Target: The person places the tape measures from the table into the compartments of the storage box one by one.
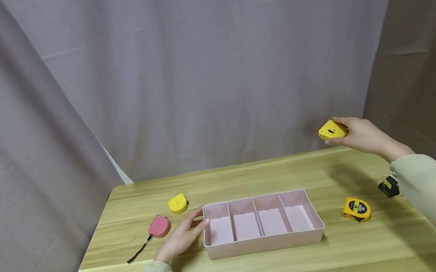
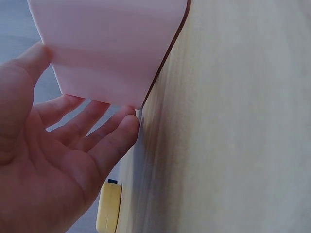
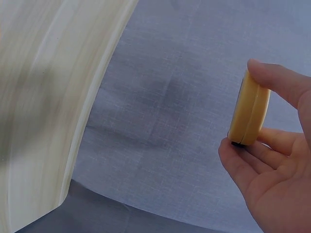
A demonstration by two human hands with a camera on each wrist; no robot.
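My right hand (image 1: 356, 133) holds a small yellow tape measure (image 1: 331, 130) in the air above the table's far right corner, pinched between thumb and fingers (image 3: 272, 82); its edge (image 3: 250, 114) shows in the right wrist view. My left hand (image 1: 182, 236) lies flat on the table, fingers straight and touching the left end wall of a pink tray (image 1: 264, 243) with several compartments. In the left wrist view the fingers (image 2: 97, 131) reach under the tray's pink wall (image 2: 112, 43).
On the wooden table (image 1: 225, 182) lie a yellow tape measure (image 1: 178, 203), also seen in the left wrist view (image 2: 109, 208), a pink one with a strap (image 1: 158, 226), and a yellow-black one (image 1: 356, 209). Grey curtains hang behind.
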